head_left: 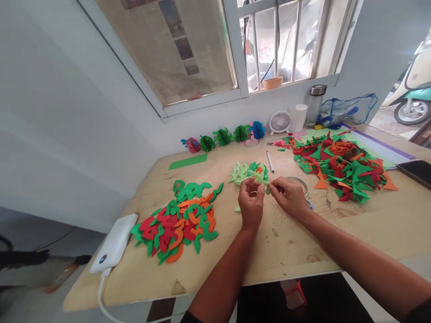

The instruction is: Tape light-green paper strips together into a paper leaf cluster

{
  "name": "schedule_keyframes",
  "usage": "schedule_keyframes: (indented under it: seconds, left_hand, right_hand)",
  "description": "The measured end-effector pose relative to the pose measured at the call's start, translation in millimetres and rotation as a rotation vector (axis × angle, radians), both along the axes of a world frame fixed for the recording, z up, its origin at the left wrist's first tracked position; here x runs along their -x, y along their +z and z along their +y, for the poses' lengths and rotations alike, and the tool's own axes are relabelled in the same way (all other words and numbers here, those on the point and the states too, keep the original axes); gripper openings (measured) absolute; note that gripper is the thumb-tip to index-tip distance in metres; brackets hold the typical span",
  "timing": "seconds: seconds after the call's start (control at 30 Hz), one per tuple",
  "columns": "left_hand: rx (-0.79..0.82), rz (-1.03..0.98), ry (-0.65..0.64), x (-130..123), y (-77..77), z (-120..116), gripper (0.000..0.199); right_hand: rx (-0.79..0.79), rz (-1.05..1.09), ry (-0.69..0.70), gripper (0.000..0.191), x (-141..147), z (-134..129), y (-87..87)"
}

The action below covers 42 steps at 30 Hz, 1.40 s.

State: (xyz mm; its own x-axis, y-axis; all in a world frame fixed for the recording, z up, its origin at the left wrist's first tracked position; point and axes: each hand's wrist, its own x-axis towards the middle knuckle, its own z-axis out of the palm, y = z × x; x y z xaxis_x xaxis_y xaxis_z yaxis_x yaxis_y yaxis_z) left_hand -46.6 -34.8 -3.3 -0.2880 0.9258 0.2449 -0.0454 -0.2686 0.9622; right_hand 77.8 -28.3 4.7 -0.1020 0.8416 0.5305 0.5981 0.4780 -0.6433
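Both hands meet above the middle of the wooden table. My left hand (251,201) is closed, its fingers pinching a small light green paper piece (259,177). From the right, my right hand (285,194) pinches the same piece at its other side. Just behind the fingers lie a stack of light green cut pieces (238,172) and green pieces with an orange bit (259,169). A mixed pile of green, red and orange cutouts (178,224) spreads left of my left hand. Another pile of pointed scraps (343,163) lies to the right.
Along the wall stand coloured paper honeycomb figures (223,137), a small white fan (280,122) and a glass bottle (315,107). A pen (270,161) lies behind my hands, a power bank (114,242) at the left edge, a phone (415,172) at the right.
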Motion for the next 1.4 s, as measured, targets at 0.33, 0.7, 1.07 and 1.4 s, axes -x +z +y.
schedule_keyframes:
  seconds: [0.33, 0.7, 1.07, 1.4]
  left_hand:
    - [0.066, -0.032, -0.019, 0.4, -1.2, 2.1, 0.026]
    - [0.081, -0.048, -0.025, 0.0, -1.6, 2.5, 0.027]
    - [0.025, -0.002, -0.099, -1.0, -3.1, 1.2, 0.027]
    - [-0.006, 0.109, -0.236, -6.6, -4.8, -4.6, 0.027]
  right_hand:
    - [-0.227, -0.265, 0.010, 0.024, 3.2, -5.6, 2.0]
    - [-0.233, -0.356, 0.019, 0.025, 4.5, -7.4, 2.7]
    - [-0.019, -0.033, 0.019, 0.021, 0.8, -3.5, 4.8]
    - [0.183, 0.223, 0.078, 0.018, -3.5, 2.0, 8.6]
